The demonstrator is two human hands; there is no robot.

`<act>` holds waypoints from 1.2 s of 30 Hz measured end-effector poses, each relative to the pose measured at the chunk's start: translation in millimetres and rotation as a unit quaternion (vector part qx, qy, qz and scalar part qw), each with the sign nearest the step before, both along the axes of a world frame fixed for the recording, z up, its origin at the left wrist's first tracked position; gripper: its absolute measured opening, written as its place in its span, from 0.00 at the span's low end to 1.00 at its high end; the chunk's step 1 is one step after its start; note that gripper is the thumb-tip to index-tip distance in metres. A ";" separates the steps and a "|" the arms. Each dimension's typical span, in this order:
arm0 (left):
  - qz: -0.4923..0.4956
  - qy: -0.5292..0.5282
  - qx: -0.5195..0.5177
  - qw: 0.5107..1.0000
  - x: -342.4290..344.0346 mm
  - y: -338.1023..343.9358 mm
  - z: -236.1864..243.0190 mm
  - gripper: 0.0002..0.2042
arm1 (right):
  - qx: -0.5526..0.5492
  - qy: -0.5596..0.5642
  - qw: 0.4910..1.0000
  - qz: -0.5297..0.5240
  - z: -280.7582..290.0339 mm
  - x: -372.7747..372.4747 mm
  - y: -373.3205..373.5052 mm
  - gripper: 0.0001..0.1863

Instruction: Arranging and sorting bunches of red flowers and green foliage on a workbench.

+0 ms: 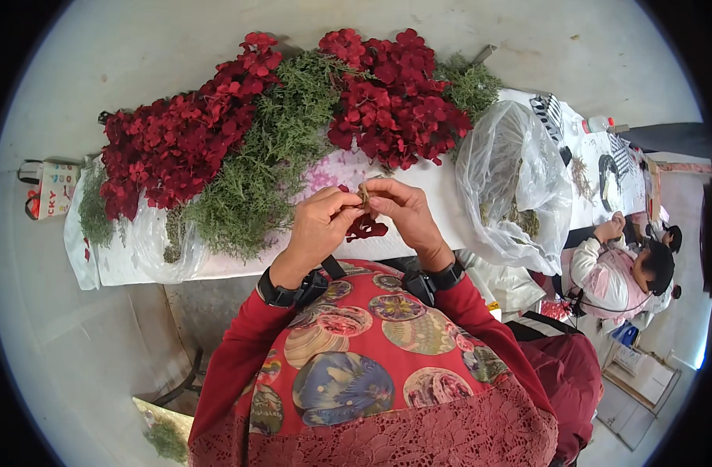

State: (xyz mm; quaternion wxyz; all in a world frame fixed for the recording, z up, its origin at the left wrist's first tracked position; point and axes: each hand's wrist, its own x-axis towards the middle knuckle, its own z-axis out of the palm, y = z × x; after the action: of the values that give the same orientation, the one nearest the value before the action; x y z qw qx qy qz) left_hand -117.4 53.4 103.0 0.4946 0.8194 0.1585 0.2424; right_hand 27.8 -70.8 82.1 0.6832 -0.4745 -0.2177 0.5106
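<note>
Dark red petals hang from the small flower sprig [367,227] that is held up before the chest, seen over the front edge of the desk [430,185], about midway along it. Its brownish stem [363,194] is pinched from both sides: by the thumb and fingertips of the left hand [315,223] and, just beside them, by those of the right hand [408,215]. Both sets of fingers are closed on this one piece, though what is being done to the stem is partly hidden by them.

The step in hand is judged to be fine work on the stem — twisting, tying or parting it, which cannot be told. For the next move a steady pinch on one side seems called for, with small turns from the other, so that the petals are not crushed.

Red flowers are heaped toward the left back corner in one mass [188,140] and along the back edge in another [395,97], with green sprigs [282,132] spread between them and down toward the front edge. To the right, a clear plastic bag [480,175] with dry greenish matter inside is set close by the front edge — well within reach, it is judged.
</note>
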 end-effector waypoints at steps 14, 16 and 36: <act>0.036 -0.030 -0.050 0.998 -5.7 5.1 6.7 0.06 | 0.005 -0.090 0.994 -0.068 20.0 -8.2 -8.1 0.12; 0.049 -0.041 -0.047 0.997 -8.7 7.8 6.7 0.06 | 0.020 -0.058 0.995 -0.080 25.6 -11.8 -6.6 0.12; 0.019 -0.061 -0.008 0.998 -19.4 11.9 8.8 0.05 | 0.022 -0.186 0.976 -0.112 34.4 -45.5 -2.2 0.11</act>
State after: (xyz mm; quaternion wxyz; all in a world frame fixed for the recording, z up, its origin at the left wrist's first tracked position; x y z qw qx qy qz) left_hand -136.8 65.3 111.8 0.5052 0.7958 0.1454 0.3005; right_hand -17.7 -73.0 116.5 0.6939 -0.5673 -0.2976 0.3289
